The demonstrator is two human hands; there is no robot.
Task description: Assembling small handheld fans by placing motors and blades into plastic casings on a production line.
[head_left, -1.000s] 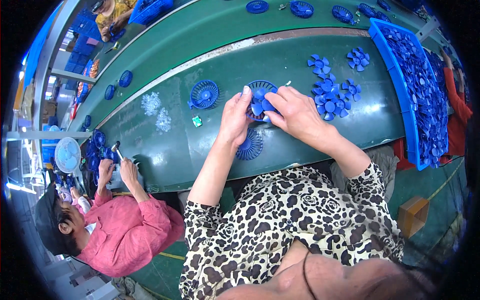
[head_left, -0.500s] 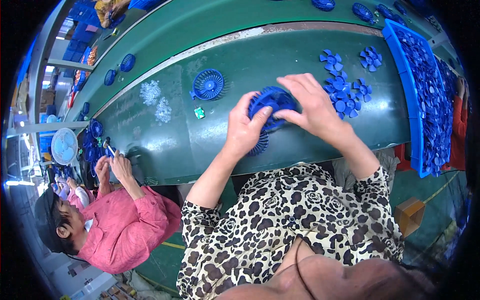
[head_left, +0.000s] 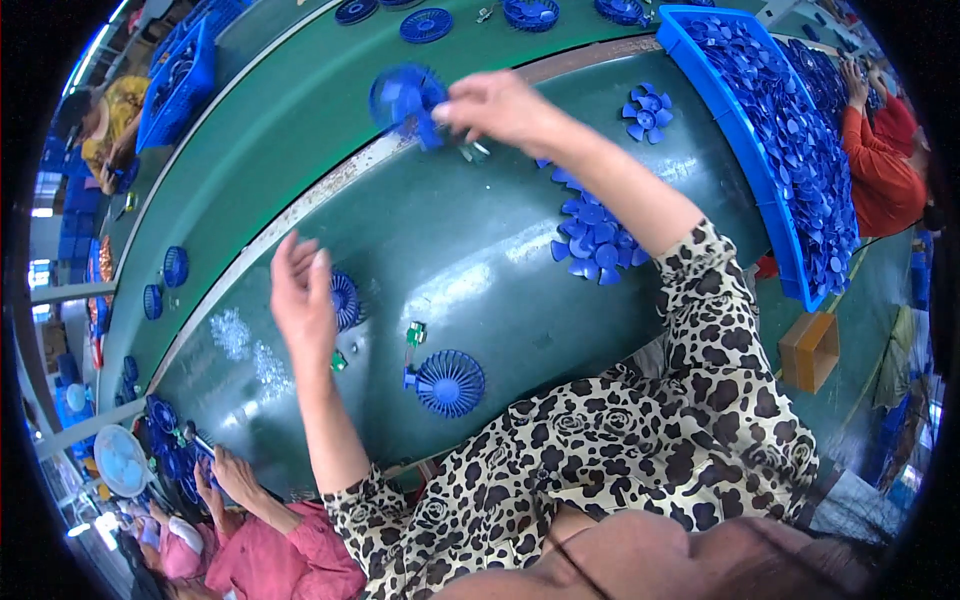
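Note:
My right hand (head_left: 495,112) reaches over the far edge of the bench, its fingers closed at the lower side of a round blue fan housing (head_left: 405,95). That housing is blurred by motion above the green belt. On the left, my left hand (head_left: 303,305) is raised with loosely stretched fingers and holds nothing. Partly behind it lies a blue fan grille (head_left: 344,300). Closer to me rests another ribbed blue grille (head_left: 450,383), with a small green circuit board (head_left: 415,333) just above it. A second green board (head_left: 338,360) lies near my left wrist.
Blue fan blades (head_left: 598,235) are heaped under my right forearm, and a single blade (head_left: 648,112) lies beyond. A blue bin (head_left: 738,165) full of blades stands at right. Small clear parts (head_left: 230,333) lie left. The belt (head_left: 290,140) carries fan parts. Co-workers sit left and right.
Both hands have parted. The right has carried a fan housing away to the far belt edge; the left has let go and moved left. The view has shifted too.

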